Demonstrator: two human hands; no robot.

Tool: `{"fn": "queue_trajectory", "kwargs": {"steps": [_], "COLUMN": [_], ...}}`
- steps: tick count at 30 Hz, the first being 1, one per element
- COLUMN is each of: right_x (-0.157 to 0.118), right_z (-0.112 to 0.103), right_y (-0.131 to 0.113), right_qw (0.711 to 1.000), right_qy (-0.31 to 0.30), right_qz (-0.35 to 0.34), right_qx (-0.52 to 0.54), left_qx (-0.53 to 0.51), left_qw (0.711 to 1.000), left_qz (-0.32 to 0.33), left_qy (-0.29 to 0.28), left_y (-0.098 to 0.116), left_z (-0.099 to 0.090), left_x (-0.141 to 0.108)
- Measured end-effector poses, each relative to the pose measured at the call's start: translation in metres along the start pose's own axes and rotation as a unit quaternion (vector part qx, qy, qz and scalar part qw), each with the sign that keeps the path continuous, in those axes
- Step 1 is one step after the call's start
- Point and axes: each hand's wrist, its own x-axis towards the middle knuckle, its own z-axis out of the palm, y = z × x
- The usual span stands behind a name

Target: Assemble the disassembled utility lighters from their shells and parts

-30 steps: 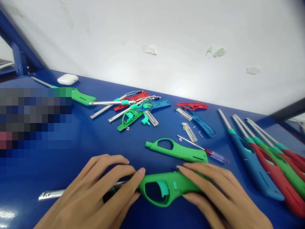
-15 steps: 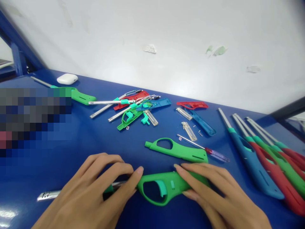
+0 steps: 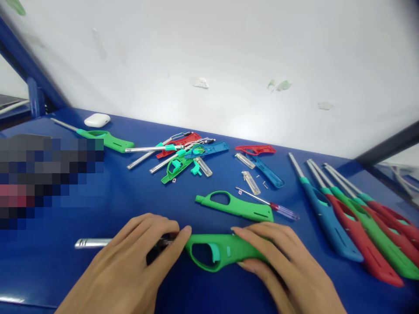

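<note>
A green lighter body (image 3: 225, 250) with a turquoise trigger lies between my hands near the front edge. My left hand (image 3: 131, 257) is closed round its front end, where the metal tube (image 3: 93, 243) sticks out to the left beneath my fingers. My right hand (image 3: 281, 257) grips the handle end between thumb and fingers. Just behind it, a separate green casing half (image 3: 237, 207) lies on the blue table. A screwdriver (image 3: 283, 211) with a red and clear handle rests beside that half.
Metal tubes with wires, casing halves (image 3: 211, 149) and clear fuel tanks (image 3: 251, 183) are scattered behind. Several lighters (image 3: 334, 226) line the right side. A green lighter (image 3: 113, 141) and white case (image 3: 97, 120) lie back left. A white wall (image 3: 229, 52) stands behind.
The view has shifted, so the table items appear lower or further left. The metal tube now lies more level, and both hands keep their grip on the green lighter.
</note>
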Motion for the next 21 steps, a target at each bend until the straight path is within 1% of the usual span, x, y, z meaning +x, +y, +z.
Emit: {"fn": "queue_trajectory", "kwargs": {"steps": [4, 9, 12, 14, 16, 19, 21], "right_x": [0.003, 0.019, 0.019, 0.014, 0.01, 0.006, 0.004], "right_z": [0.003, 0.01, 0.014, 0.015, 0.015, 0.015, 0.016], "right_y": [-0.014, -0.024, -0.021, -0.017, -0.014, -0.009, -0.007], "right_qw": [0.999, 0.995, 0.995, 0.997, 0.998, 0.998, 0.997], "right_qy": [0.013, 0.02, 0.039, 0.046, 0.05, 0.061, 0.069], "right_qz": [0.045, 0.064, 0.054, 0.046, 0.037, 0.014, -0.011], "right_qx": [0.018, 0.069, 0.068, 0.051, 0.03, -0.01, -0.028], "left_qx": [-0.026, -0.044, -0.016, 0.023, 0.053, 0.035, 0.007], "left_qw": [0.999, 0.993, 0.993, 0.995, 0.995, 0.995, 0.997], "left_qz": [0.005, 0.073, 0.084, 0.074, 0.056, 0.054, 0.07], "left_qy": [0.027, 0.087, 0.075, 0.063, 0.067, 0.069, 0.045], "left_y": [-0.004, -0.002, -0.006, -0.011, -0.015, -0.018, -0.015], "left_z": [-0.008, -0.017, -0.022, -0.026, -0.03, -0.034, -0.034], "left_x": [0.017, 0.046, 0.05, 0.048, 0.045, 0.044, 0.047]}}
